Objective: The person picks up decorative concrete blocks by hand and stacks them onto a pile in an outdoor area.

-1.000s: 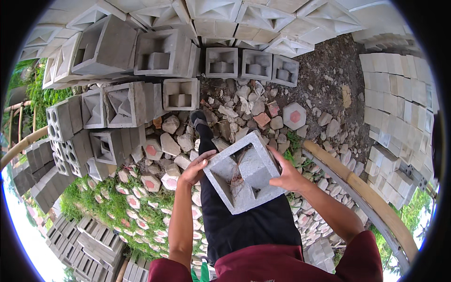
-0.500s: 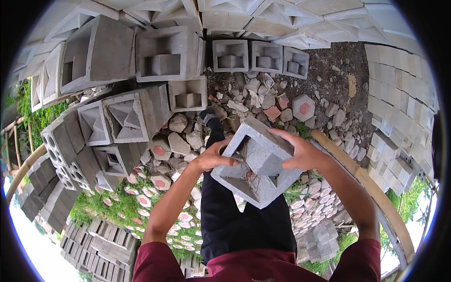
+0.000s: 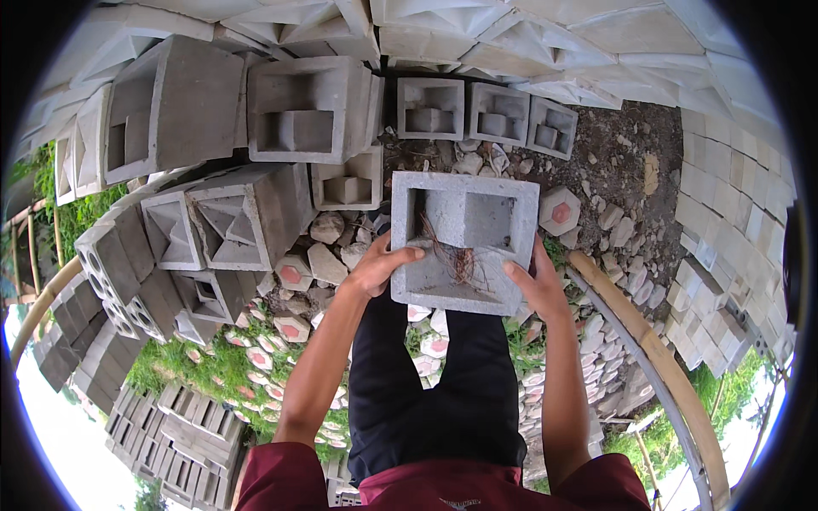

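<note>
A grey concrete ventilation block (image 3: 487, 219) is held out in front of me, above the rubble, with its hollow side facing up. Inside its recess lies a tangle of dry brown twigs or roots (image 3: 460, 262). My left hand (image 3: 380, 267) grips the left wall, thumb over the rim and fingers mostly hidden behind it. On the opposite side my right hand (image 3: 540, 283) clasps the right wall, its thumb along the near right corner. The block's underside is out of sight. My legs in black trousers (image 3: 388, 366) are below and behind it.
Three smaller hollow blocks (image 3: 431, 109) stand in a row at the far side, with larger ones (image 3: 298, 111) at the left. Hexagonal pavers (image 3: 560, 211) and broken stones litter the ground. A bamboo pole (image 3: 656, 362) curves along the right, near stacked pale blocks (image 3: 724, 175).
The block has turned from a tilted angle to nearly square with me and moved slightly farther away. Both hands have kept hold of it. My legs now appear more side by side.
</note>
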Motion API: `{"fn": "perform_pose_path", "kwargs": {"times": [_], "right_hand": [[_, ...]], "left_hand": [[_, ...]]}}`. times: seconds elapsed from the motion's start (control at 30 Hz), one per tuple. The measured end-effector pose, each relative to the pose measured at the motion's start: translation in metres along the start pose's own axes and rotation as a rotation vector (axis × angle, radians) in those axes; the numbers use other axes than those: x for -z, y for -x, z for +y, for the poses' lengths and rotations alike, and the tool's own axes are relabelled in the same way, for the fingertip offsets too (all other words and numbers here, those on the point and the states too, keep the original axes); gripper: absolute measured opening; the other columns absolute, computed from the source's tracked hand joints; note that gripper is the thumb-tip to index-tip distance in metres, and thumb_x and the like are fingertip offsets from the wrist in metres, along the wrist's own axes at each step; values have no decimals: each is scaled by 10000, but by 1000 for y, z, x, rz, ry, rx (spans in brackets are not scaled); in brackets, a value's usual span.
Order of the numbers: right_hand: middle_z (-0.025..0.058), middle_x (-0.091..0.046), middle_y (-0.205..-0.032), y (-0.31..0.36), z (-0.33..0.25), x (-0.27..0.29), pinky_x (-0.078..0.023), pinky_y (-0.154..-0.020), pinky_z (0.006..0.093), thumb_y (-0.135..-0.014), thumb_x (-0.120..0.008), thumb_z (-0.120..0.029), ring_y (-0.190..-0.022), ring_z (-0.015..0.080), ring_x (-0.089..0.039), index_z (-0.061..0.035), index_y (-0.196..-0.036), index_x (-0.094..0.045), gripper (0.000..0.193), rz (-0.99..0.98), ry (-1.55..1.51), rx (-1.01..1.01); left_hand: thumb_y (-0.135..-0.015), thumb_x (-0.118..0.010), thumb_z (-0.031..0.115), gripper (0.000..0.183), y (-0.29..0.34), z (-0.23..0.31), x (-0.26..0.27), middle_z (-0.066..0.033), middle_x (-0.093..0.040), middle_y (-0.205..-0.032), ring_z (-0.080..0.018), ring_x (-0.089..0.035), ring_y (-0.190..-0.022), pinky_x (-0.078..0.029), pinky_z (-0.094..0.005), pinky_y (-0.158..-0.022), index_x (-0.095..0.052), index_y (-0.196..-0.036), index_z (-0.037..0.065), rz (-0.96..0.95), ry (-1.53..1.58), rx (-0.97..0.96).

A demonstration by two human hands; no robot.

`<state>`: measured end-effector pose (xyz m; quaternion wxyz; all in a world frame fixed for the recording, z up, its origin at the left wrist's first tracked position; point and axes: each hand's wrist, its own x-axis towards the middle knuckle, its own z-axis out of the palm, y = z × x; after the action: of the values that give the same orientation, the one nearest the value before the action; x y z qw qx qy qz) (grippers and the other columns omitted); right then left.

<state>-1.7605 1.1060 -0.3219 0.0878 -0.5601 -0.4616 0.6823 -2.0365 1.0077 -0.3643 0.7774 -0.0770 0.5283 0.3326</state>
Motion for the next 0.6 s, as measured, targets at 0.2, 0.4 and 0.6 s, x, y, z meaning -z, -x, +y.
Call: {"fn": "perform_pose_path", "kwargs": {"times": [0.2, 0.4, 0.6], "right_hand": [[135, -519, -1304, -107, 61, 20, -413, -977, 331, -816, -717, -75, -1149, 196, -523, -6, -1419, -369, 700, -126, -56, -116], [83, -617, -1161, -183, 120, 25, -460, -896, 292, -828, -668, 15, -1004, 141, -582, -1, -1339, -478, 545, -69, -228, -168], [58, -614, -1185, -271, 152, 27, -448, -917, 289, -840, -647, 39, -1042, 132, -570, -31, -1381, -455, 578, -129, -244, 1]], "left_hand": [[-782, -728, 167, 720, -94, -19, 14, -163, -599, -1191, -248, -585, -1094, -451, -383, -972, -371, -1373, -38, 145, -27, -46], [-813, -701, 247, 798, -178, -23, 16, -150, -549, -1290, -251, -495, -1219, -353, -380, -1048, -298, -1464, 23, 256, -6, -45], [-842, -666, 473, 727, -271, -20, 46, -149, -559, -1287, -262, -496, -1204, -357, -380, -1034, -453, -1369, 21, 455, -290, -359]]}}
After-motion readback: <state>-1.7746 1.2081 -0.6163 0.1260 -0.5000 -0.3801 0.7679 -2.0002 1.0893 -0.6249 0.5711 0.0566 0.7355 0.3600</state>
